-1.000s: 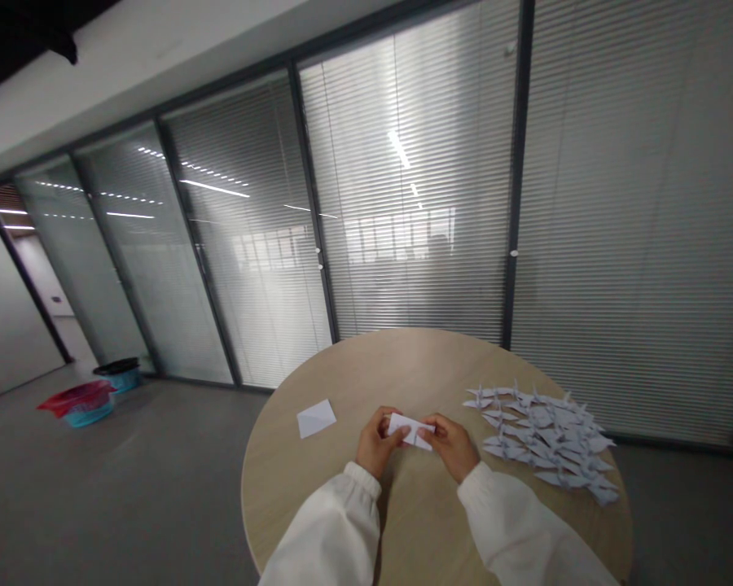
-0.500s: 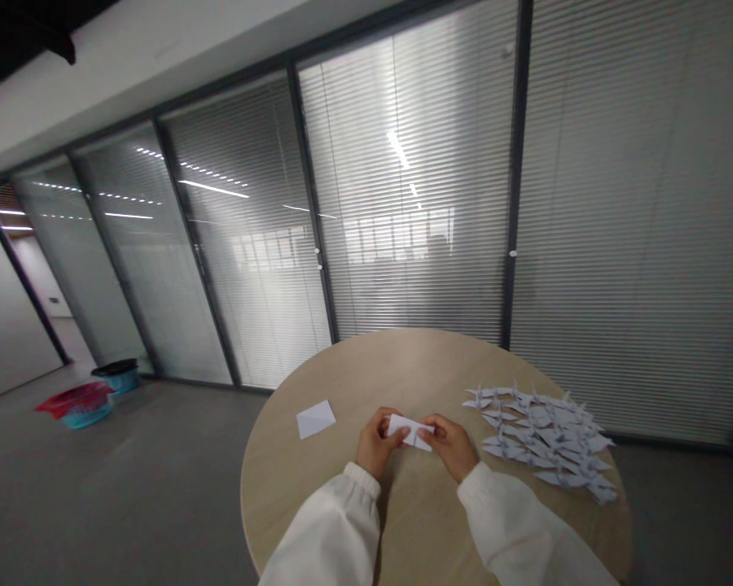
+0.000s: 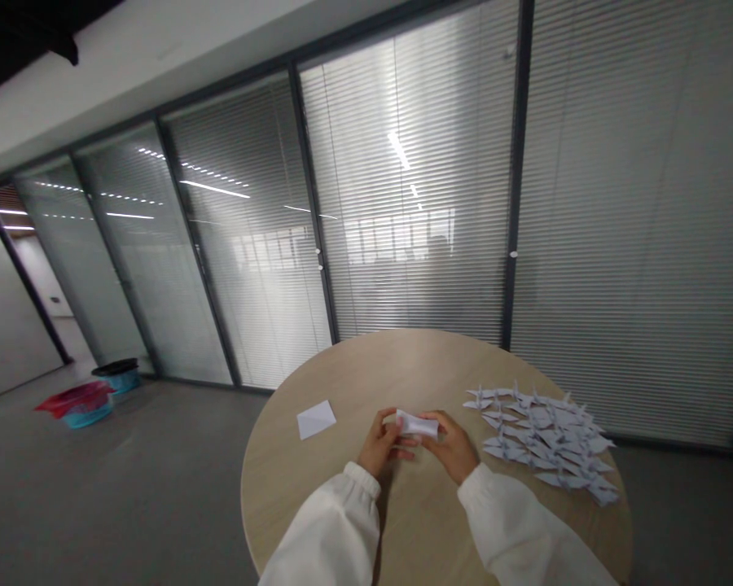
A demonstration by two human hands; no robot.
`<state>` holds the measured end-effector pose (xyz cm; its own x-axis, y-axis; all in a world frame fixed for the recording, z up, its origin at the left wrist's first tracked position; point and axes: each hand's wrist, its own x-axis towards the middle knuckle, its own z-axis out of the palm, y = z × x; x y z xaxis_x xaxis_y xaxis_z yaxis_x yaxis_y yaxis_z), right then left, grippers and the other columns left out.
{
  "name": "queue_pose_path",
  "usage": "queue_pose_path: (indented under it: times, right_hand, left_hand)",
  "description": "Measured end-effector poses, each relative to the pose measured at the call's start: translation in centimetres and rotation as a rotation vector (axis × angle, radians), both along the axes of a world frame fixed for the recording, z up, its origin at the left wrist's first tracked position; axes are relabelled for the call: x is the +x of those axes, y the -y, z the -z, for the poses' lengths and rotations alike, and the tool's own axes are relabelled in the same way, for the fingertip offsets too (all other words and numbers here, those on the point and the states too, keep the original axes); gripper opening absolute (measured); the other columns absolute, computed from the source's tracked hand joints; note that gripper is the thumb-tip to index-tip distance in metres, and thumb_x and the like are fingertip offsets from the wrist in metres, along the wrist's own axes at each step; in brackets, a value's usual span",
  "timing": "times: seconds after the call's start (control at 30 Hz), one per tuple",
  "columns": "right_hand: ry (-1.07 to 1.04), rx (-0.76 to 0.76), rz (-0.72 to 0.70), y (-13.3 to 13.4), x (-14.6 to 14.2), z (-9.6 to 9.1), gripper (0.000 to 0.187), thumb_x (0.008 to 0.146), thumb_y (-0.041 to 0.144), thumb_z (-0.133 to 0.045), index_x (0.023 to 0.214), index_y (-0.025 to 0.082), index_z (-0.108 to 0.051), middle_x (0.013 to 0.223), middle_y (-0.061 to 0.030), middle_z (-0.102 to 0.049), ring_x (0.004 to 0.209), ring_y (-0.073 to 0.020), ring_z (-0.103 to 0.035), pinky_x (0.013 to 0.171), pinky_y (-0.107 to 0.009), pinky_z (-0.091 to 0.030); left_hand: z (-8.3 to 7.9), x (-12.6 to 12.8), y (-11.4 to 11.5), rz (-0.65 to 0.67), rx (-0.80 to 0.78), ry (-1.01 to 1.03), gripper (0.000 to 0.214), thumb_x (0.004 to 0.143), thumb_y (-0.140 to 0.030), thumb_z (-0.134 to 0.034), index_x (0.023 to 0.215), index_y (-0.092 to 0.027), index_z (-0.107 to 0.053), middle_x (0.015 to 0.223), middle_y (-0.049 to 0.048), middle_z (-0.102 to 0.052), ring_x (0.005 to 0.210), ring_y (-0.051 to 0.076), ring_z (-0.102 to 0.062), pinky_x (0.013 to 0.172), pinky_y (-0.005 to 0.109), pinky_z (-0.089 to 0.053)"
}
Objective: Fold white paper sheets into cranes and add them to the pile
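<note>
Folded paper (image 3: 419, 424) has been shifted slightly since the earlier frame. Its ends are held by the left hand (image 3: 377, 444), loosely curled, and right hand (image 3: 455, 451), fingers pinched, well inside the edges of the table (image 3: 397, 366).

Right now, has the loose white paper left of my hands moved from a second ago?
No. The loose white paper lies in the same spot, at the same angle, judged against the round table.
</note>
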<state>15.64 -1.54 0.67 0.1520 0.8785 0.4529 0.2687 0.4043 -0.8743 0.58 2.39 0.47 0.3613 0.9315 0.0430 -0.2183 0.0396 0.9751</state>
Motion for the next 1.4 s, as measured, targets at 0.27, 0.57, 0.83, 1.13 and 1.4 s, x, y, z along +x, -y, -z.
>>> queue_pose_path:
  times: [0.27, 0.57, 0.83, 1.13, 1.4]
  right_hand:
    - [0.025, -0.037, 0.006, 0.0, 0.2, 0.0, 0.025, 0.068, 0.037, -0.058, 0.086, 0.020, -0.060, 0.083, -0.0041, -0.064, 0.076, -0.0192, -0.057, 0.068, -0.028, -0.046]
    - [0.209, 0.287, 0.112, -0.1, 0.8, -0.2, 0.017, 0.077, 0.030, -0.051, 0.079, 0.021, -0.065, 0.082, -0.0053, -0.063, 0.080, -0.0178, -0.056, 0.075, -0.032, -0.045]
    - [0.367, 0.419, -0.031, -0.2, 0.3, 0.2, 0.015, 0.073, 0.019, -0.057, 0.084, 0.025, -0.066, 0.082, -0.0037, -0.065, 0.085, -0.0178, -0.054, 0.077, -0.035, -0.045]
    - [0.464, 0.365, -0.131, -0.2, -0.3, 0.7, 0.013, 0.069, 0.022, -0.063, 0.081, 0.026, -0.067, 0.080, -0.0010, -0.068, 0.085, -0.0182, -0.055, 0.078, -0.035, -0.044]
    - [0.352, 0.251, -0.009, -0.2, 0.0, 0.4, 0.013, 0.071, 0.033, -0.059, 0.071, 0.021, -0.064, 0.079, -0.0045, -0.062, 0.081, -0.0177, -0.055, 0.076, -0.033, -0.045]
  left_hand:
    - [0.4, -0.3, -0.4, -0.024, 0.235, -0.086, 0.051, 0.055, -0.032, -0.070, 0.098, -0.017, -0.045, 0.068, -0.0004, -0.058, 0.058, 0.012, -0.056, 0.048, 0.021, -0.045]
    - [0.8, -0.2, -0.2, 0.030, -0.109, -0.296, 0.060, 0.066, -0.068, -0.034, 0.059, -0.011, -0.051, 0.040, 0.0034, -0.054, 0.033, 0.016, -0.052, 0.029, 0.022, -0.033]
    - [-0.3, -0.3, -0.4, -0.019, -0.330, 0.158, 0.049, 0.069, -0.054, -0.050, 0.092, -0.011, -0.048, 0.067, 0.0083, -0.063, 0.063, 0.020, -0.062, 0.055, 0.031, -0.049]
    - [0.6, -0.5, -0.7, -0.077, -0.078, 0.200, 0.061, 0.048, -0.023, -0.076, 0.102, -0.015, -0.048, 0.058, -0.0011, -0.059, 0.049, 0.012, -0.055, 0.050, 0.024, -0.043]
    - [0.4, -0.4, -0.5, 0.017, -0.081, 0.166, 0.032, 0.052, -0.024, -0.073, 0.080, -0.012, -0.061, 0.072, 0.0056, -0.064, 0.063, 0.015, -0.058, 0.062, 0.028, -0.046]
